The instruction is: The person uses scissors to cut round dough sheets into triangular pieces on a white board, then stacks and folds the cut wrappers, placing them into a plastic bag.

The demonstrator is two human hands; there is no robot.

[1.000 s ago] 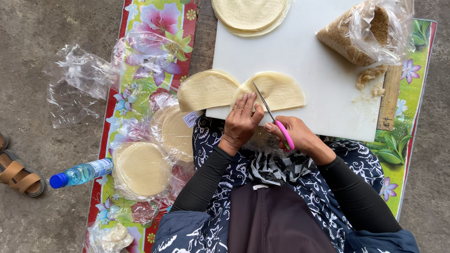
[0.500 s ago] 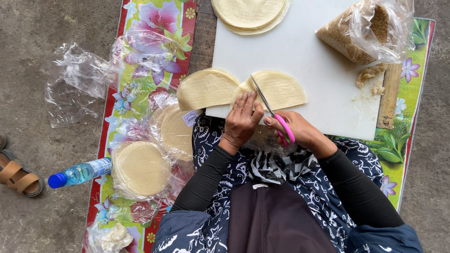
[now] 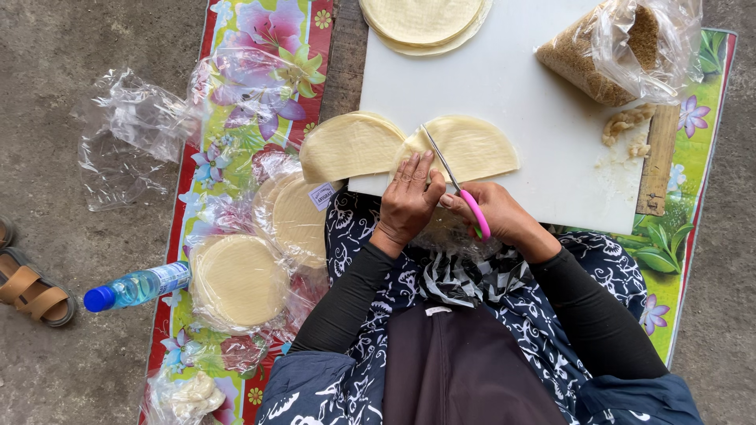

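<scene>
**Round wrappers cut with scissors on a white board**

A stack of pale round wrappers point(image 3: 465, 145) is held flat at the near edge of the white cutting board point(image 3: 535, 110) by the left hand point(image 3: 409, 201), whose fingers point(image 3: 416, 169) are stretched out side by side on the sheets. Pink-handled scissors point(image 3: 457, 185) are gripped by the right hand point(image 3: 500, 216), its fingers curled through the handle; the blades are laid across the stack, just beside the left fingertips. A cut half point(image 3: 346, 145) is seen to the left, overhanging the board's edge. At the far edge, 1 uncut stack point(image 3: 421, 20) is placed, and a clear bag of brown crumbs point(image 3: 606, 47) is set at the far right corner. On the flowered mat point(image 3: 260, 47), bagged wrappers point(image 3: 236, 279) and a blue-capped bottle point(image 3: 138, 287) are laid.
</scene>
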